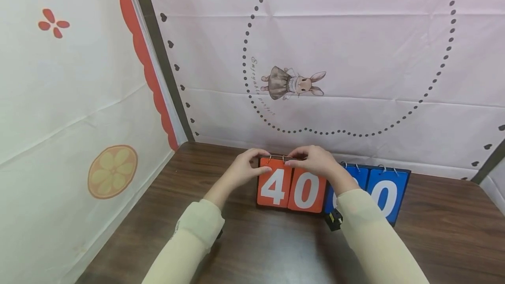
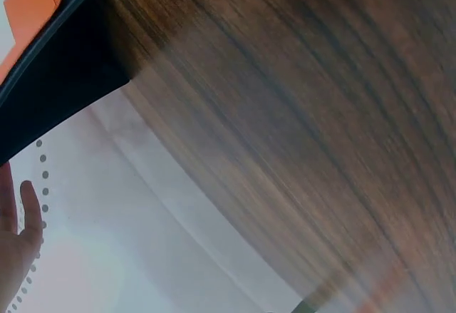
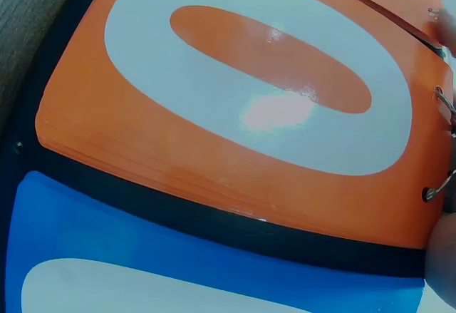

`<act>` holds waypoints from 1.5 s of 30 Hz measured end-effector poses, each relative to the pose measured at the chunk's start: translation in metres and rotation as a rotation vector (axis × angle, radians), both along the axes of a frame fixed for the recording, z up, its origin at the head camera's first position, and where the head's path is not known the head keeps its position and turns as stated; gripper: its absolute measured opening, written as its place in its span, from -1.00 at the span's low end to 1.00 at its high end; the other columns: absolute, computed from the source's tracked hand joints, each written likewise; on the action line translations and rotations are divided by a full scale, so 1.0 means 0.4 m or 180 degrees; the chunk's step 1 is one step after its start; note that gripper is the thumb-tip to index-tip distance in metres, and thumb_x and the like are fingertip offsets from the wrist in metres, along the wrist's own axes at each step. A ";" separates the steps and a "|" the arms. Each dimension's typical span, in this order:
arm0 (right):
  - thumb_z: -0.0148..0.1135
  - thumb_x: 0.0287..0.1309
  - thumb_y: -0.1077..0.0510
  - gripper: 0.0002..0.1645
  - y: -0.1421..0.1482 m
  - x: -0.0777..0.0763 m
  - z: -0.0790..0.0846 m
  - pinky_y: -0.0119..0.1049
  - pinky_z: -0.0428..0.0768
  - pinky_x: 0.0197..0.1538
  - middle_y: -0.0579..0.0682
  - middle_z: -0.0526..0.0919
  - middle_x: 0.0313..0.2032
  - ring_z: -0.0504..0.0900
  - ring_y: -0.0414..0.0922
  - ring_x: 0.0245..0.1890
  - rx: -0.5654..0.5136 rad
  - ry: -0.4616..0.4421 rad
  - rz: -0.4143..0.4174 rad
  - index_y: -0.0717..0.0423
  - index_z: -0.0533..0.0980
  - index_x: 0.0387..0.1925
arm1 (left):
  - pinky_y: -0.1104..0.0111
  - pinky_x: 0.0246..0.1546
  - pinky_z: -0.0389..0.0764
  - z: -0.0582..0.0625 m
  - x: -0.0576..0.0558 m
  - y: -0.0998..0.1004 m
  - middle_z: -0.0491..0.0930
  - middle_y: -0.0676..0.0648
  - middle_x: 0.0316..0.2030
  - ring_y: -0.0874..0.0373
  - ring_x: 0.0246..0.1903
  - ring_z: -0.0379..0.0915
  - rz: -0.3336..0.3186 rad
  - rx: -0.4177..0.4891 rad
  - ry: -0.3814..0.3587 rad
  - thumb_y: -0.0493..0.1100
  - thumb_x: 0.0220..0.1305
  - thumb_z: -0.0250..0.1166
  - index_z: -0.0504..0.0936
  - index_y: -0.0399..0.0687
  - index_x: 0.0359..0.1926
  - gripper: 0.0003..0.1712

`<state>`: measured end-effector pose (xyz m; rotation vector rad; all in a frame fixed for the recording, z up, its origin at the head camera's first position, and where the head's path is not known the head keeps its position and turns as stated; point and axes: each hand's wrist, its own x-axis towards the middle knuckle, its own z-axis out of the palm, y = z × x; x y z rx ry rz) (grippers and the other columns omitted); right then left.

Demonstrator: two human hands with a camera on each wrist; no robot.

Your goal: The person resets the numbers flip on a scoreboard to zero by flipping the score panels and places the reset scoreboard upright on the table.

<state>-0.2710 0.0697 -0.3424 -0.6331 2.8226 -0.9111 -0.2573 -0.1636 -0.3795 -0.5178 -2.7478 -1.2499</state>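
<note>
A flip scoreboard (image 1: 293, 209) stands on the table with orange cards reading 4 (image 1: 273, 186) and 0 (image 1: 307, 189), and blue cards (image 1: 385, 196) on its right half. My left hand (image 1: 243, 168) grips the top left corner, thumb in front of the 4 card. Over the top edge, by the metal rings, my right hand (image 1: 315, 160) pinches the board near the 4 card's right ring. Its forearm partly covers the first blue card. The left wrist view shows only the board's dark side (image 2: 64, 78) and some fingers (image 2: 30, 209); the right wrist view shows the orange 0 close up.
The brown wooden table (image 1: 276, 249) extends in front of the board. Behind it hangs a pale cloth (image 1: 355, 56) with a rabbit print, and another cloth (image 1: 79, 113) covers the left side. A small black device (image 1: 333, 220) sits at the right wrist.
</note>
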 end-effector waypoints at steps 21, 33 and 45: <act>-0.21 0.43 -0.23 -0.36 -0.011 0.005 0.020 0.13 0.30 0.18 0.13 0.44 0.13 0.35 0.07 0.12 0.0498 -0.0300 -0.0096 0.15 0.40 0.22 | -0.10 0.10 0.31 0.004 -0.011 -0.001 0.39 -0.17 0.16 -0.06 0.07 0.34 0.0370 -0.0074 -0.0884 0.38 0.39 -0.20 0.34 -0.16 0.29 -0.20; -0.20 0.40 -0.27 -0.31 -0.013 0.005 0.024 0.16 0.28 0.18 0.16 0.41 0.15 0.34 0.10 0.13 0.0481 -0.0441 -0.0160 0.16 0.37 0.24 | -0.11 0.11 0.30 0.016 -0.013 0.010 0.45 -0.17 0.10 -0.05 0.08 0.32 0.0212 0.0050 -0.1032 0.26 0.46 -0.19 0.39 -0.20 0.24 -0.30; 0.03 0.32 -0.21 -0.46 -0.008 0.003 0.031 0.13 0.34 0.13 0.06 0.55 0.00 0.40 0.02 0.03 0.0132 -0.0491 -0.0036 0.08 0.53 0.08 | -0.06 0.04 0.40 0.012 -0.019 0.016 0.46 -0.20 0.07 -0.06 0.04 0.36 0.0373 0.0134 -0.0668 0.20 0.47 -0.13 0.47 -0.21 0.16 -0.38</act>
